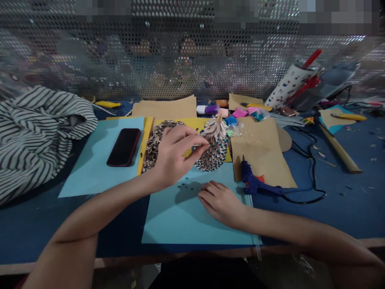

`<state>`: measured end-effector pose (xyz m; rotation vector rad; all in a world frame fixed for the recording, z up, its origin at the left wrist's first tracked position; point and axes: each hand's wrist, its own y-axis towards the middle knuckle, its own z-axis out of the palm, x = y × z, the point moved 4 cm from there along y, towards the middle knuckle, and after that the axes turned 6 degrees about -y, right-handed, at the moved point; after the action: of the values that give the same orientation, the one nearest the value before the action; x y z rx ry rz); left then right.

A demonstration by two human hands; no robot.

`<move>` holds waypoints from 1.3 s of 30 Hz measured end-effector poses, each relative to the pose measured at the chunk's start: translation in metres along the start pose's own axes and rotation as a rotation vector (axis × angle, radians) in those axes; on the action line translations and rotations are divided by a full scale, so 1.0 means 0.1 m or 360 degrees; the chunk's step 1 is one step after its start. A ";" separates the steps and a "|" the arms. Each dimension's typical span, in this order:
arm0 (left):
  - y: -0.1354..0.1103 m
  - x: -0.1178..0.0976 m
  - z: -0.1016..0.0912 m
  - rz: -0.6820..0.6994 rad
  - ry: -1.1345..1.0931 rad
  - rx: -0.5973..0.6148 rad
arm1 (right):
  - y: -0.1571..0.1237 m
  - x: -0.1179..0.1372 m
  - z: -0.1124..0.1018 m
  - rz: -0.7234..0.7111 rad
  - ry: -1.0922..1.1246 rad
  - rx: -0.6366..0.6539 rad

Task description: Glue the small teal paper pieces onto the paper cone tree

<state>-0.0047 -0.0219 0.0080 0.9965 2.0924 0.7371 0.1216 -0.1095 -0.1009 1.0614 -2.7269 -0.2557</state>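
Dark blue table (pixel 303 218) carries a cream-and-navy folded-paper cone (pixel 212 146) standing upright; left hand (pixel 174 156) reaches its side, grip pinched against the paper pieces; right hand (pixel 221 202) lies just below the cone, grip loosely spread on a pale blue card (pixel 192 224).

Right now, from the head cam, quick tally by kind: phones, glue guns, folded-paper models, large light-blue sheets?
Phone: 1
Hot glue gun: 1
Folded-paper models: 2
Large light-blue paper sheets: 2
Total: 6
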 end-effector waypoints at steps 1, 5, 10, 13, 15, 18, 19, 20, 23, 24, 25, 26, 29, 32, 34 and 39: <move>0.02 -0.01 0.01 0.0029 0.0041 -0.0036 | 0.00 0.00 0.00 0.0005 -0.0001 0.0002; 0.04 0.02 0.08 0.0110 0.0104 -0.0115 | 0.01 0.00 -0.01 0.0008 -0.0028 0.0024; 0.04 0.07 0.11 0.0158 0.0133 -0.0191 | 0.01 0.00 0.00 0.0005 -0.0023 0.0019; 0.04 0.09 0.13 0.0132 0.0153 -0.0170 | 0.01 0.01 0.00 0.0001 -0.0025 -0.0004; 0.05 0.09 0.14 0.0089 0.0174 -0.0130 | 0.00 0.01 0.01 0.0007 -0.0024 -0.0009; 0.05 0.09 0.14 0.0088 0.0171 -0.0116 | 0.01 0.00 0.01 0.0017 -0.0012 -0.0002; 0.05 0.08 0.14 0.0107 0.0158 -0.0131 | 0.01 0.00 0.01 0.0017 -0.0007 0.0004; 0.05 0.08 0.14 0.0122 0.0144 -0.0147 | 0.01 0.00 0.01 0.0015 -0.0002 0.0010; 0.05 0.09 0.14 0.0112 0.0139 -0.0152 | 0.01 0.00 0.02 0.0012 0.0003 0.0019; 0.05 0.10 0.14 0.0096 0.0150 -0.0137 | 0.01 0.00 0.02 0.0010 0.0004 0.0018; 0.05 0.11 0.14 0.0084 0.0165 -0.0119 | 0.01 0.00 0.02 0.0008 0.0006 0.0018; 0.04 0.12 0.15 0.0082 0.0176 -0.0107 | 0.00 0.00 0.02 0.0009 0.0008 0.0018; 0.03 0.12 0.15 0.0121 0.0180 -0.0113 | 0.00 0.00 0.02 0.0009 0.0010 0.0021; 0.02 0.10 0.13 0.0203 0.0186 -0.0164 | 0.00 0.00 0.01 0.0008 0.0001 0.0019; 0.01 0.09 0.12 0.0221 0.0215 -0.0166 | 0.00 0.00 0.01 0.0006 -0.0003 0.0032; 0.04 0.08 0.04 0.0096 0.0158 -0.0185 | 0.01 0.00 0.02 0.0010 0.0009 0.0072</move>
<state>-0.0037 -0.0123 0.0064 0.9805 2.0850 0.9454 0.1205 -0.1090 -0.1031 1.0631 -2.7427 -0.1907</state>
